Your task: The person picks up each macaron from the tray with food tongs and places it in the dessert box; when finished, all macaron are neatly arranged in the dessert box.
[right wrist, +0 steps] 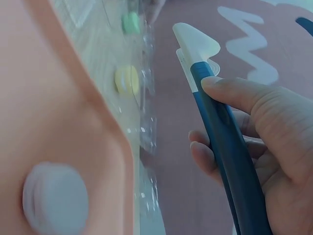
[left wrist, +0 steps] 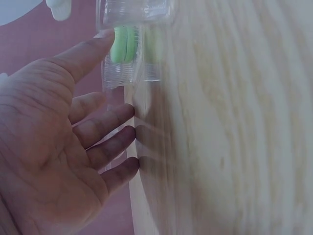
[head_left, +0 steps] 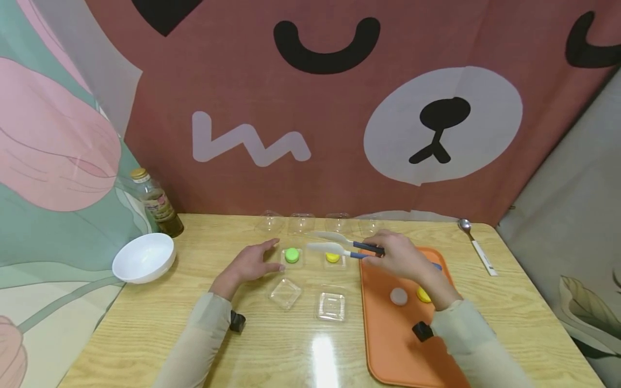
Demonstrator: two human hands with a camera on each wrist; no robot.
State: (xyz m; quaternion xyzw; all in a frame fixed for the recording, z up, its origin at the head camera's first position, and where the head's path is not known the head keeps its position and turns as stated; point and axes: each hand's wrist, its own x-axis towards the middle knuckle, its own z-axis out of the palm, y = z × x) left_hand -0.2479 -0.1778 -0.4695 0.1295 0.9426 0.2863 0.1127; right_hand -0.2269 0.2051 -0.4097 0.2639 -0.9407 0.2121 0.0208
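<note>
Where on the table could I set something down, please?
Bare table lies between bowl and left sleeve, between that sleeve and the tray on the near side of the clear boxes, and between tray and spoon. It's crowded between left hand and right hand: green macaron, yellow macaron, boxes, tongs.

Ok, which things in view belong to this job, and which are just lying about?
Likely part of the job:
tongs, held in the right hand
green macaron
clear plastic containers
orange tray
pale macaron on it

Apparently just lying about:
white bowl
bottle
spoon
</note>
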